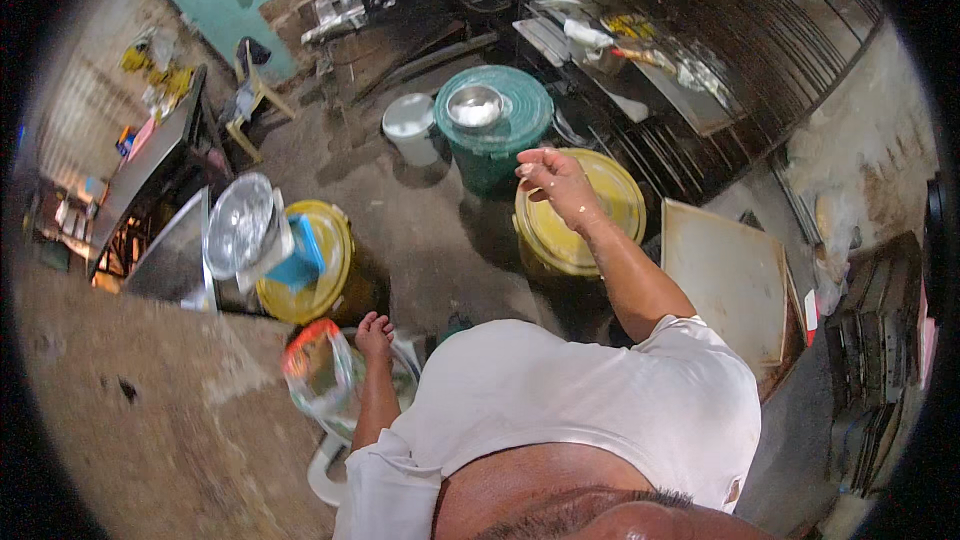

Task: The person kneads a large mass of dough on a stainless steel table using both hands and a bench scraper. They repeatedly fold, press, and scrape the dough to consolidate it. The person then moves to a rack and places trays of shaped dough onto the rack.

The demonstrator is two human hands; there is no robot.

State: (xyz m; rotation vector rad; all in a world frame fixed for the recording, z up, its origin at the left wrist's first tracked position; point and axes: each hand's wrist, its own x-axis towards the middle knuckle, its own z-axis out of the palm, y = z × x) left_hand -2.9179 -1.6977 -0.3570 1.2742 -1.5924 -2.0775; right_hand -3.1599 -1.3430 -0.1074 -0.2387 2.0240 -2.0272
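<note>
My right hand is held out above a yellow lidded bucket, its fingers loosely curled. Pale, dough-like bits cling to its fingers and wrist, and no larger thing shows in it. Behind that hand stands a green lidded drum with whitish powder on its lid. A steel bowl holding white powder rests on the lid. My left hand hangs low with slightly bent fingers and holds nothing. Beside it is a clear plastic bag with red printing, its contents unclear.
A white bucket stands left of the drum. A second yellow bucket bears a blue box and a metal basin. At right are a dark metal rack with rolls of dough on its upper tray, and a leaning flat panel.
</note>
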